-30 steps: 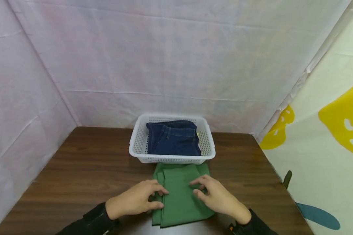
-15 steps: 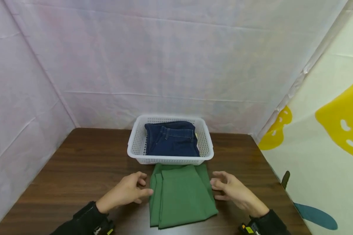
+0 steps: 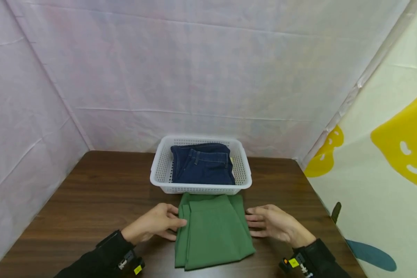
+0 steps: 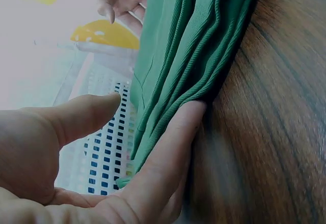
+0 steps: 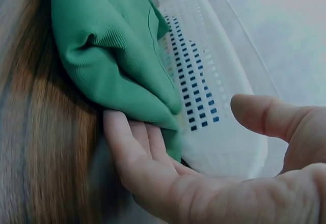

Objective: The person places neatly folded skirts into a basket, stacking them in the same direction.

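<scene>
A folded green cloth (image 3: 217,235) of twill-like weave lies flat in several layers on the wooden table, its far edge close against the basket. At its left side is my left hand (image 3: 154,223); in the left wrist view the fingertips touch the lower layers near the table, and the thumb stands apart above. My right hand (image 3: 279,226) is at the opposite side. The right wrist view shows its extended fingers (image 5: 122,137) against the bottom edge of the cloth (image 5: 107,46), some tips hidden there, the thumb raised and clear of the fabric.
A white perforated plastic basket (image 3: 158,173) stands behind the cloth, with folded dark blue jeans (image 3: 205,166) inside. Brown wooden table (image 3: 100,193) extends to both sides. White sheets (image 3: 194,69) hang behind and left; a patterned sheet (image 3: 361,154) hangs right.
Both hands have left the top of the cloth, moved outward, then come back in to touch its two side edges. The cloth and basket stay about where they were.
</scene>
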Demonstrator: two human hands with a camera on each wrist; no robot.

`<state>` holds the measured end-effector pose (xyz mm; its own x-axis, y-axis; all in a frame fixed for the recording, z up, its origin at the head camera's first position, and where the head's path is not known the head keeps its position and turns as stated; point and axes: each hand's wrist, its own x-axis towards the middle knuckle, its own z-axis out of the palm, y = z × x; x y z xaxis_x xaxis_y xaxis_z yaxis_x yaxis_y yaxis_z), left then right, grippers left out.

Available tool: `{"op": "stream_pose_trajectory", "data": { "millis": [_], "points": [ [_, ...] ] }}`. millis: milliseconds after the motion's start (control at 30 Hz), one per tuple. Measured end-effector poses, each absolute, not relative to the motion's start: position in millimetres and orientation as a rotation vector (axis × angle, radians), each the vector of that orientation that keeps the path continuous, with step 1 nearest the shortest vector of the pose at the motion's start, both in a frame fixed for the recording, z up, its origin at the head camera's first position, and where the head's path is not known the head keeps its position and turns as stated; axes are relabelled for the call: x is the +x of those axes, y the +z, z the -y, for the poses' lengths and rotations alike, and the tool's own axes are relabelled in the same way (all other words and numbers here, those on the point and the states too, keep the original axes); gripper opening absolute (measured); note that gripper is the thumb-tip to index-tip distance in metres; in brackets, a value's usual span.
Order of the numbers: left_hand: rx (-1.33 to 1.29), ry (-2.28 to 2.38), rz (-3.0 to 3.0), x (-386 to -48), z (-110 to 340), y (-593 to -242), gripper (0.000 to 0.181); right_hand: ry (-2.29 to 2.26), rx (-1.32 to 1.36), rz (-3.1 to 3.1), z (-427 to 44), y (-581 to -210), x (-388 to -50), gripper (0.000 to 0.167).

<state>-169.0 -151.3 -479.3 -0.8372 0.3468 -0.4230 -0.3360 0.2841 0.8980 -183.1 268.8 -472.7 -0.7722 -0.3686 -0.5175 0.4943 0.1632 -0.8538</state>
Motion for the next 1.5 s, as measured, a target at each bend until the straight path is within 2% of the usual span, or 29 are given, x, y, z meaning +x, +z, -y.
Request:
{"op": "stream_pose_trajectory", "data": {
  "millis": [200, 300, 433, 600, 700, 833, 933, 1133, 1500],
  "points": [
    [0.098, 1.561, -1.950, -176, 150, -488, 0.078, -1.681, 0.100, -1.710, -262, -480, -185, 0.054],
    [0.145, 1.532, -1.958, -175, 147, -490, 0.078, -1.674, 0.085, -1.674, -257, -484, -186, 0.043],
    [0.144, 1.528, -1.985, -171, 141, -487, 0.064, -1.677, 0.033, -1.618, -248, -487, -188, 0.028],
    [0.192, 1.523, -2.013, -172, 136, -489, 0.052, -1.702, -0.046, -1.539, -242, -488, -189, 0.023],
    [0.214, 1.548, -1.993, -171, 134, -491, 0.051, -1.736, -0.059, -1.483, -239, -488, -187, 0.032],
    [0.244, 1.582, -1.936, -168, 130, -491, 0.048, -1.773, -0.064, -1.402, -233, -489, -186, 0.062],
    [0.287, 1.570, -1.961, -168, 125, -492, 0.046, -1.785, -0.070, -1.393, -228, -491, -185, 0.074],
    [0.334, 1.571, -1.990, -172, 117, -493, 0.049, -1.785, -0.046, -1.436, -220, -493, -184, 0.078],
    [0.317, 1.645, -1.929, -171, 119, -486, 0.078, -1.808, -0.043, -1.488, -219, -490, -180, 0.075]
  ]
}}
